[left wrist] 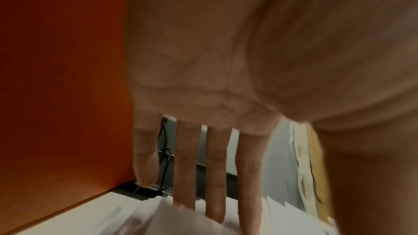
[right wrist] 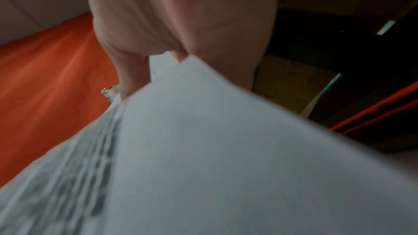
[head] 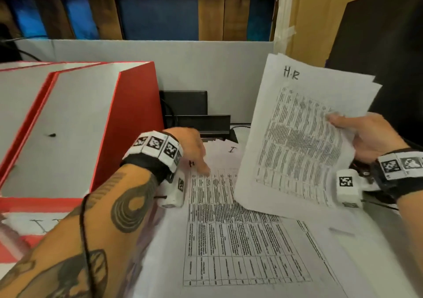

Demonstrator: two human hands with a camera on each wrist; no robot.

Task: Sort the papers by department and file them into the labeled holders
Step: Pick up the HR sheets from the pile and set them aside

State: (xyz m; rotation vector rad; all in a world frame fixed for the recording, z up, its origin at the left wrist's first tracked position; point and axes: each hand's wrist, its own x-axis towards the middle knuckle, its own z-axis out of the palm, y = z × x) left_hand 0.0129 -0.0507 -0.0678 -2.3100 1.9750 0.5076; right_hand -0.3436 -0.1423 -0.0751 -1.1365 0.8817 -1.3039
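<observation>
My right hand (head: pixel 357 135) holds a few printed sheets marked "HR" (head: pixel 297 137) raised and tilted above the desk, thumb on the front and fingers behind. The same sheets (right wrist: pixel 203 149) fill the right wrist view under my thumb. A pile of printed papers (head: pixel 240 240) lies flat on the desk below. My left hand (head: pixel 194 151) reaches over the far end of that pile with straight, spread fingers (left wrist: pixel 214 176) whose tips touch the papers (left wrist: pixel 181 221). Red holders with white faces (head: pixel 68 126) stand at the left.
A red holder wall (left wrist: pixel 63 96) stands close to my left hand. A black tray with a cable (head: pixel 196 116) sits behind the pile against a grey partition (head: pixel 206 61). A dark monitor (head: pixel 389 57) rises at the right, cardboard (head: pixel 320 11) behind it.
</observation>
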